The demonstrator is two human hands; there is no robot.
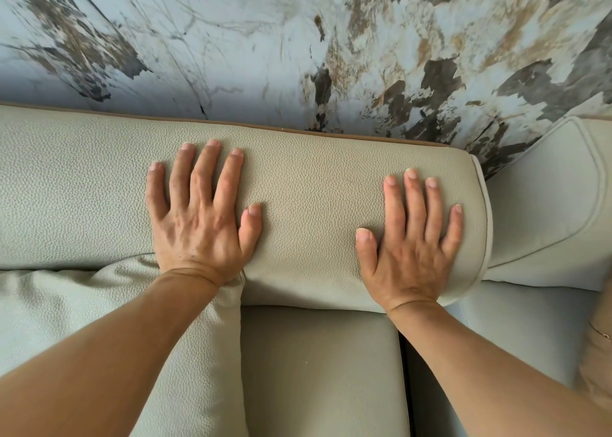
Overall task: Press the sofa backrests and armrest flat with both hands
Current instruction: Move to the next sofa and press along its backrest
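Note:
A pale grey-green, pebble-grained leather sofa backrest (308, 184) runs across the middle of the view. My left hand (198, 218) lies flat on it, palm down, fingers spread, near its middle. My right hand (410, 237) rests flat on the same backrest close to its right end, fingers apart. Neither hand holds anything. To the right stands the smooth armrest (543, 198), touched by neither hand. A wrinkled cushion (66, 304) sits at lower left, partly under my left forearm.
A marble-patterned wall (298, 45) rises right behind the backrest. The seat cushion (318, 370) lies below my hands, with a dark gap at its right side. A tan object shows at the far right edge.

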